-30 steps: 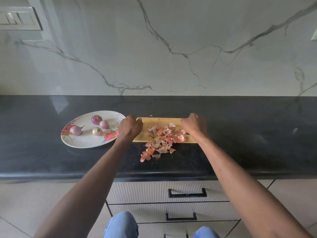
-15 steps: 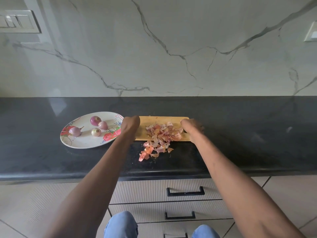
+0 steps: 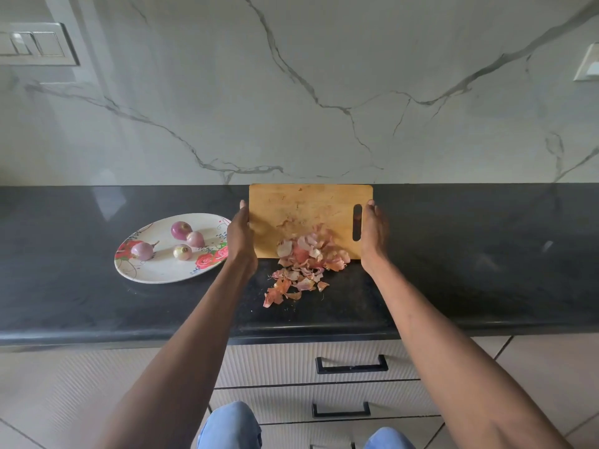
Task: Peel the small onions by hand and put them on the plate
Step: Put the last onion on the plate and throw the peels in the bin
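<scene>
Fingers of both hands clamp the side edges of the tan rectangular wooden cutting board (image 3: 304, 218), the left hand (image 3: 240, 236) on its left edge and the right hand (image 3: 374, 236) on its right edge beside the slotted handle hole; the board is tipped up, its far edge raised toward the wall and its near edge low over the counter. Nearest the viewer, blue-clad knees (image 3: 230, 426) show in front of pale ribbed drawers with black handles (image 3: 351, 364); beyond them lies the black polished stone countertop (image 3: 470, 270); a heap of pink and orange papery onion skins (image 3: 301, 267) spills from the board's lower edge onto the counter; to the left, well apart from the skins, the oval white plate with red flower print (image 3: 155, 273) holds four small peeled purple-white onions (image 3: 182, 252); farthest back stands the white grey-veined marble wall (image 3: 324, 92) with a switch panel (image 3: 35, 43) at upper left.
</scene>
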